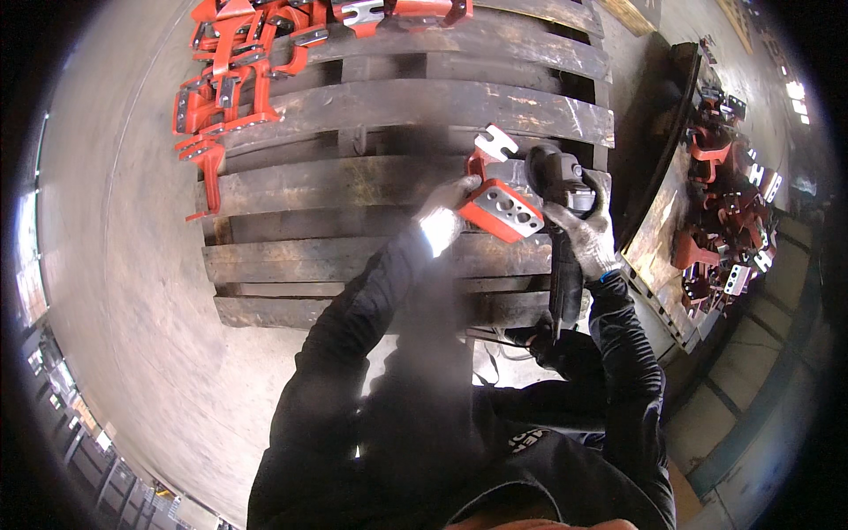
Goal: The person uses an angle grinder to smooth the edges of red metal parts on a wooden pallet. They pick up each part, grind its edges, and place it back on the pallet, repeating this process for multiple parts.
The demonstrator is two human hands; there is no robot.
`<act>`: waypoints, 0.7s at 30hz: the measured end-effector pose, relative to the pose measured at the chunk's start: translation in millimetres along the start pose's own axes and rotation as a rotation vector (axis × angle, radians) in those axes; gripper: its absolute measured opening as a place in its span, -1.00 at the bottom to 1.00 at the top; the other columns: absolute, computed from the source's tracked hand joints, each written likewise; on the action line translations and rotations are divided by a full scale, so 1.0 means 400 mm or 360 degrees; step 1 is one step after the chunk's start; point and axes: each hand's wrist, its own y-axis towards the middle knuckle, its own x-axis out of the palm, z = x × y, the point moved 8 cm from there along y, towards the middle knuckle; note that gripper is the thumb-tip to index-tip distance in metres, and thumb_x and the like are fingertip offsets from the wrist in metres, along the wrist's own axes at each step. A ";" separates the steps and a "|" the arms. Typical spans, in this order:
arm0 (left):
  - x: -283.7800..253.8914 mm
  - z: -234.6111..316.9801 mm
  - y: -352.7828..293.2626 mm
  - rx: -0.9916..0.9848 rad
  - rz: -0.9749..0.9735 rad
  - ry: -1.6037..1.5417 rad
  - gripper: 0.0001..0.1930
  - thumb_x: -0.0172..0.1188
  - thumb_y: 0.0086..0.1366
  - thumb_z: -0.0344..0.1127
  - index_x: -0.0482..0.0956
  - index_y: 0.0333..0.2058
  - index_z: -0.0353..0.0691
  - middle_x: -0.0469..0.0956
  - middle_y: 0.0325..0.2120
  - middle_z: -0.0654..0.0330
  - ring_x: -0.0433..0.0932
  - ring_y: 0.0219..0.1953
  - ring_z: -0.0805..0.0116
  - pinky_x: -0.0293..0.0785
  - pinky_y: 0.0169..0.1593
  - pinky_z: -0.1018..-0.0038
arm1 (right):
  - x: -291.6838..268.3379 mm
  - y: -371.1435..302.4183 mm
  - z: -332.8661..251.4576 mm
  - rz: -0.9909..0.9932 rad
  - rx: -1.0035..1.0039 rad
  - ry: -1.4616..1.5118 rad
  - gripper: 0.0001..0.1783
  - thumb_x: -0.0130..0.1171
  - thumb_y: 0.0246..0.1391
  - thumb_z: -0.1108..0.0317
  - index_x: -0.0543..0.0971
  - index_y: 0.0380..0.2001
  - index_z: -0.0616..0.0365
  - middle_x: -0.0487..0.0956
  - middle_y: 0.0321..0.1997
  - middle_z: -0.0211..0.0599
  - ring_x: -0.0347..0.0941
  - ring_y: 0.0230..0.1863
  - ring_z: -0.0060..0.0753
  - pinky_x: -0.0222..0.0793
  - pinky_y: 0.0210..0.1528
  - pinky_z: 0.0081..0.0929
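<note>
In my gloved left hand (446, 203) is a red metal bracket (495, 221), gripped at its left side. Its bare steel face with several round holes is turned up, and a forked bare-metal end points away from me. My gloved right hand (585, 225) is wrapped round the head of a black angle grinder (564, 181). The grinder's disc sits just right of the bracket's forked end; whether they touch I cannot tell. Its long body runs back toward me.
Under my hands lies a worn wooden pallet (371, 185) with gaps between its slats. Red brackets (234, 79) are heaped at its far left. To the right, another pallet (658, 230) carries more red brackets (707, 247). A cable (503, 344) hangs near my legs.
</note>
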 end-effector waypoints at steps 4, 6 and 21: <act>0.071 0.002 -0.029 -0.0270 -0.0232 -0.0793 -0.64 -0.01 0.55 -0.20 0.50 0.13 -0.32 0.62 0.02 0.07 0.64 -0.01 0.29 0.55 0.16 0.32 | 0.032 0.001 -0.049 0.0057 -0.0465 -0.0801 -0.06 0.61 -0.08 0.27 0.36 0.36 0.07 0.59 0.21 -0.13 0.55 0.18 -0.29 0.47 0.24 -0.33; 0.067 -0.036 -0.017 -0.0161 -0.0472 -0.0888 -0.61 -0.08 0.56 -0.25 0.44 0.23 -0.30 0.55 0.14 0.03 0.60 0.09 0.21 0.53 0.23 0.29 | 0.064 0.003 -0.062 0.0007 -0.0551 -0.1000 -0.08 0.58 -0.05 0.27 0.37 0.38 0.08 0.60 0.23 -0.10 0.55 0.23 -0.30 0.44 0.29 -0.36; 0.080 -0.089 -0.005 -0.0313 -0.0306 -0.1099 -0.56 0.07 0.48 -0.08 0.51 0.12 -0.31 0.63 0.02 0.01 0.62 0.03 0.17 0.54 0.17 0.20 | 0.063 0.062 0.098 -0.0327 -0.0289 -0.0439 -0.33 0.13 0.28 0.50 0.28 0.44 0.18 0.48 0.33 -0.16 0.50 0.24 -0.28 0.45 0.33 -0.26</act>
